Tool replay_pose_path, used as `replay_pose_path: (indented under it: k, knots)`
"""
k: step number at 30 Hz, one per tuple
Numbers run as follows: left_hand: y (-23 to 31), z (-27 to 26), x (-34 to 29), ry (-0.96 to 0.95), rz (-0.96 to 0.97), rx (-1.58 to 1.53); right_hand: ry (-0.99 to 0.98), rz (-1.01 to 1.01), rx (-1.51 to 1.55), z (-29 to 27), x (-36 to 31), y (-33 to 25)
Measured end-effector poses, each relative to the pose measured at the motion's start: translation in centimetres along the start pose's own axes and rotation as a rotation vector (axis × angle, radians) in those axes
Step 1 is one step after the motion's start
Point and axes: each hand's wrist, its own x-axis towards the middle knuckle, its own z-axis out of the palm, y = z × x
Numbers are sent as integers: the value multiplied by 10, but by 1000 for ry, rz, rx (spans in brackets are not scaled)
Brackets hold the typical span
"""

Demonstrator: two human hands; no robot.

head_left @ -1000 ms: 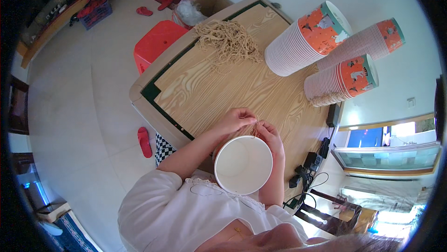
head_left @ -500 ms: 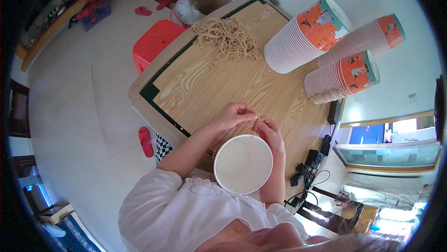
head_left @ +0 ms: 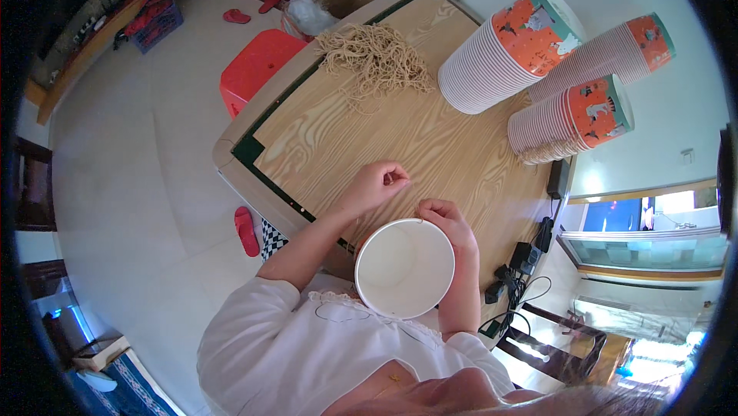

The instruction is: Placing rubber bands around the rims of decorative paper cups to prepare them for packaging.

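A white-lined paper bucket [head_left: 404,268] rests tilted against my front at the table's near edge, its open mouth facing up. My right hand [head_left: 449,222] is closed at its far rim, thumb and fingers pinched there; any string under them is hidden. Just left of it, my left hand [head_left: 382,184] hovers over the tabletop, its fingers pinched together. A bit of tan string [head_left: 390,178] seems to show between those fingers, and a thin strand hangs by the left wrist. Farther off, a loose heap of tan strings [head_left: 377,59] lies on the wooden table [head_left: 330,135].
Stacks of patterned paper buckets, a large one [head_left: 492,62], a rear one [head_left: 600,59] and a smaller one [head_left: 565,124] with strings along its side, stand at the far right. Black adapters and cables [head_left: 523,258] line the right edge. A red stool [head_left: 261,66] is left of the table.
My left hand has moved left and up, away from the bucket's rim and from my right hand. The right hand stays at the rim, and the string is no longer visible between the two hands.
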Motion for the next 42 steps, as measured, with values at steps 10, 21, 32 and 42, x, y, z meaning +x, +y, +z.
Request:
replay_pose_path:
  k: [10,21,32,42]
  knots:
    - [-14,24,-17,-94,-164,83,88,-289,95,-7,1,25]
    - [-16,30,-10,-111,-165,170,-59,-432,-136,-12,10,18]
    - [-15,31,-9,-169,-180,188,-105,-368,-317,-25,2,2]
    - [-12,30,-11,-132,-230,93,-92,-474,-451,-34,-10,-2]
